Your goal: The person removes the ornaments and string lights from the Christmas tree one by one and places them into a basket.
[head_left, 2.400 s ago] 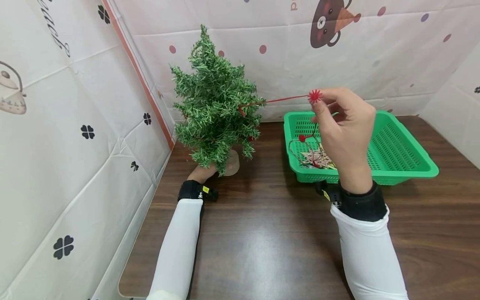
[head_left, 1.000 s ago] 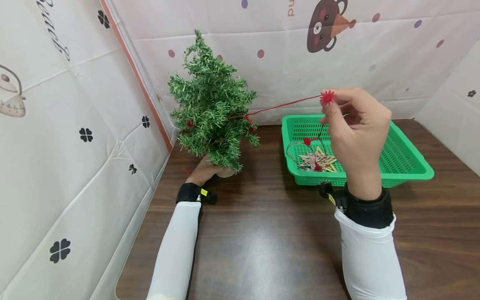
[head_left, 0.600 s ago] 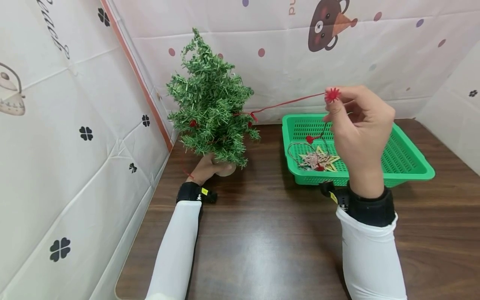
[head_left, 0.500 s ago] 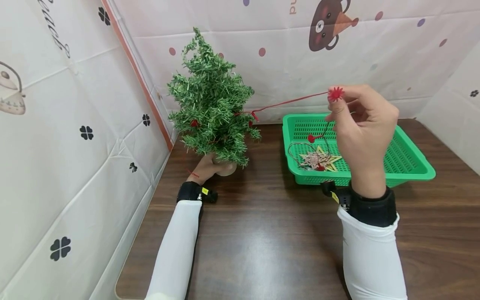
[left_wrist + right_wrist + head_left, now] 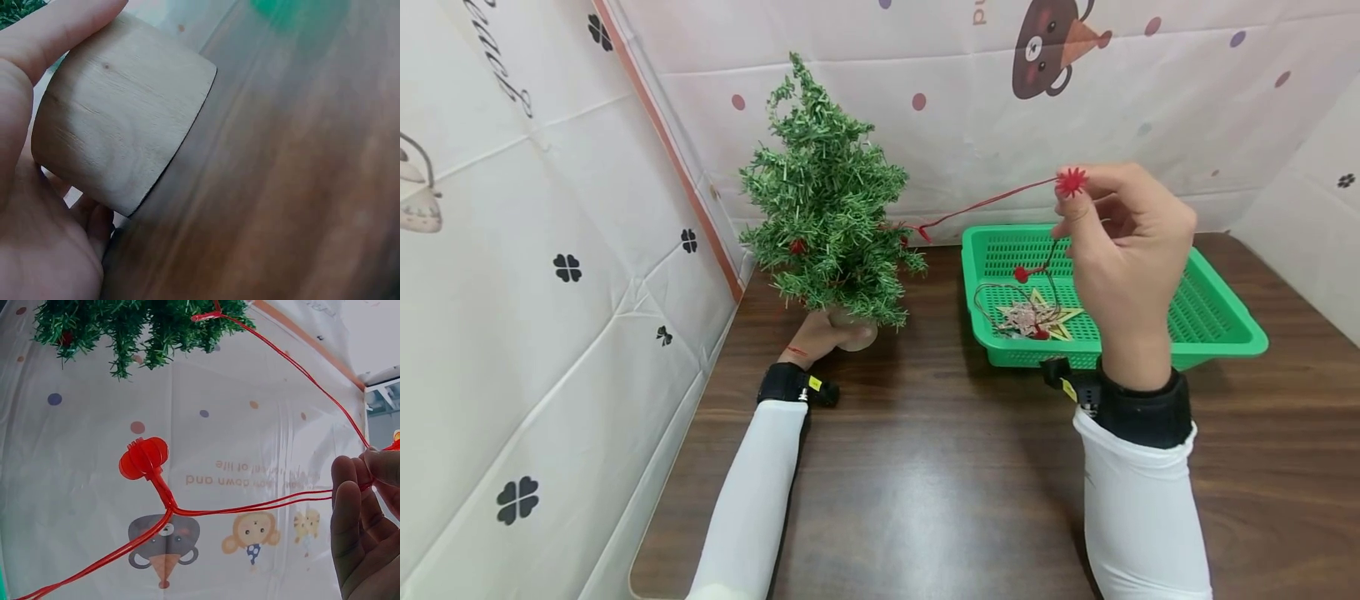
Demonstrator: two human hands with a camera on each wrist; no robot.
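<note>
since a moment ago the little green tree has slid a bit toward the green basket. left hand grips its wooden base on the table. right hand pinches the red string, held high above the basket, running to the tree.

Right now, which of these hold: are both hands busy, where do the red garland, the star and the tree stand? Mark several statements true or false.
1. The left hand grips the round wooden base of the small green artificial tree. True.
2. The right hand rests flat on the table. False: it is raised, pinching the red string garland.
3. The garland runs from that hand to the tree. True.
4. The gold star ornament hangs on the tree. False: it lies in the green plastic basket.
5. The tree stands inside the basket. False: it is on the dark wooden table.
</note>
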